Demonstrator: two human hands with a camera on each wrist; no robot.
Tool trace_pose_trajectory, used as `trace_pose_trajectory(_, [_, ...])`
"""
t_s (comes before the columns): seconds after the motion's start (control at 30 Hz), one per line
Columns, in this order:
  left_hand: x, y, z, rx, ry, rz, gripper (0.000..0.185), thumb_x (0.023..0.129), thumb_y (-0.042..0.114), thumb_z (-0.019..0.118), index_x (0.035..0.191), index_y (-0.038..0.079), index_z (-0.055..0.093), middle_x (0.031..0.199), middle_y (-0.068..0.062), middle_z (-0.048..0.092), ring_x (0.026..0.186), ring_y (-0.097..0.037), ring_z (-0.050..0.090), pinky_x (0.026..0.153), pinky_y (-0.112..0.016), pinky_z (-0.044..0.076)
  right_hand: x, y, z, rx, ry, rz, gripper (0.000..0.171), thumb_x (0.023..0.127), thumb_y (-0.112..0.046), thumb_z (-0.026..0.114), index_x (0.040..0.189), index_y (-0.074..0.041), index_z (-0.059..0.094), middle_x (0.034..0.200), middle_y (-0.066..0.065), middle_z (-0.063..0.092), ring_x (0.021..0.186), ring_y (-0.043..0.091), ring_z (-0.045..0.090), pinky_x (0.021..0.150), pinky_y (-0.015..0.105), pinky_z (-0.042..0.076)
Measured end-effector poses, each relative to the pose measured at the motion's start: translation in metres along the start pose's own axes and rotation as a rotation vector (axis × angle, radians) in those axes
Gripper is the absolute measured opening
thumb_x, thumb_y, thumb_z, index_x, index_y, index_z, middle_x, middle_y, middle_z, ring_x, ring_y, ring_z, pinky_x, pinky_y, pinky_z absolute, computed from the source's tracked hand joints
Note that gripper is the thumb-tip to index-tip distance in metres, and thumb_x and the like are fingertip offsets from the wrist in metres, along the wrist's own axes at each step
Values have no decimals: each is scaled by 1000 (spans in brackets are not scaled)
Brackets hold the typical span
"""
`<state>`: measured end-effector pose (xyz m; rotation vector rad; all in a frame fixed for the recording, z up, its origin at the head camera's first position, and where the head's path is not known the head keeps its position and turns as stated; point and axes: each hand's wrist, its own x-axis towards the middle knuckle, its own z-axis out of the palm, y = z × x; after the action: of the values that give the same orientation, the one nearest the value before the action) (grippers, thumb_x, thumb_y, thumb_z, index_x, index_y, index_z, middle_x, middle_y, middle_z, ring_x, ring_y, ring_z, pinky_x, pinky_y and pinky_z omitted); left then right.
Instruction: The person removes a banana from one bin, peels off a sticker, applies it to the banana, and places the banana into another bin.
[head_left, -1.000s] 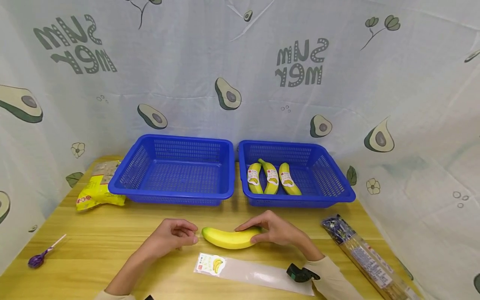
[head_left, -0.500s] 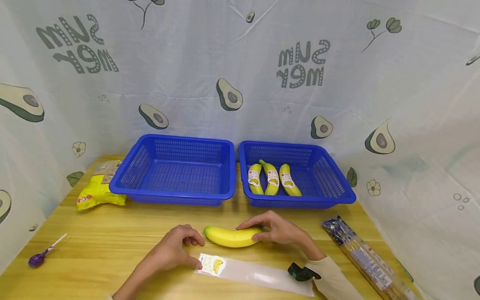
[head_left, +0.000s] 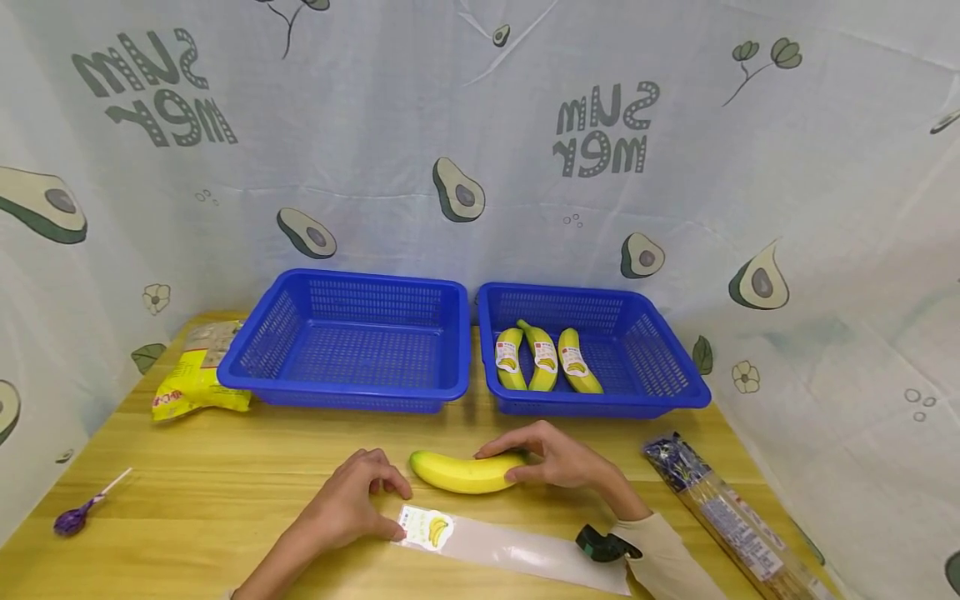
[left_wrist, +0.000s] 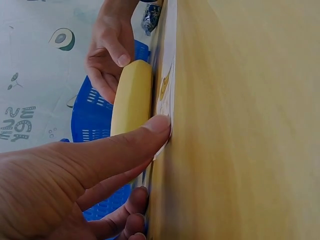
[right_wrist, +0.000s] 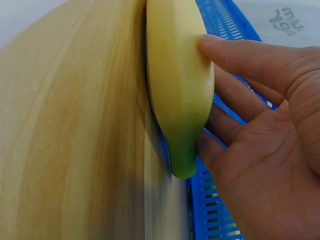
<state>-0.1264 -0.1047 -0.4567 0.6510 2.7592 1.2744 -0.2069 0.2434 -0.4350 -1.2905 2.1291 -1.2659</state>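
A yellow banana [head_left: 459, 474] with green ends lies crosswise on the wooden table. My right hand [head_left: 553, 457] holds its right end, thumb on the near side and fingers along the far side; the right wrist view shows the thumb against the banana [right_wrist: 180, 75]. In front of it lies a long pale backing strip [head_left: 517, 552] with a white banana-picture sticker [head_left: 429, 528] at its left end. My left hand [head_left: 348, 502] is at that end, thumb tip on the sticker's left edge and the other fingers bent and spread apart from it, near the table.
At the back stand a bare blue basket [head_left: 367, 390] and, to its right, another blue basket [head_left: 652, 400] with three stickered bananas [head_left: 543, 358]. A yellow snack bag [head_left: 198, 375] and a lollipop [head_left: 72, 522] are at left; a long clear packet [head_left: 735, 521] lies at right.
My left hand has moved right and toward me, from beside the banana's left tip to the sticker's left edge. The right hand keeps its hold on the banana.
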Motion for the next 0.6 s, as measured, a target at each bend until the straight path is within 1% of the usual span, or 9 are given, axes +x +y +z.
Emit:
trace_pose_trajectory(0.13, [-1,1,0,-3,8,-18,40,56,13,107,83,28,81,84,11,57,83,-10,46,72,-25,41,1,-1,1,-5,10,-1,40,98,-3,77,136,5,69,136,17,73,131,33,67,115,48,53])
trace_pose_trajectory(0.27, [-1,2,0,-3,5,-29,38,57,10,106,79,28,80,83,10,56,82,-11,45,72,-25,40,1,-3,1,3,21,-3,41,97,-3,79,136,5,69,136,19,73,131,34,67,116,50,52])
trace_pose_trajectory(0.43, [-1,3,-1,-14,-14,-25,38,59,9,104,78,26,76,83,9,56,84,-12,45,73,-25,40,1,-7,0,-11,40,-30,41,95,0,79,134,7,69,134,23,72,128,37,68,114,53,52])
trace_pose_trajectory(0.53, [0,3,-1,-51,-42,-12,38,62,7,103,80,24,73,84,8,57,86,-12,46,74,-25,41,1,-12,-1,-39,41,-51,40,96,-1,79,133,7,69,134,23,72,127,37,69,112,57,53])
trace_pose_trajectory(0.6, [0,2,-2,-93,-65,7,38,66,5,100,83,21,71,85,8,59,86,-12,48,75,-24,44,0,-16,-2,-70,37,-63,40,96,-2,80,134,6,69,134,21,73,127,36,69,111,56,54])
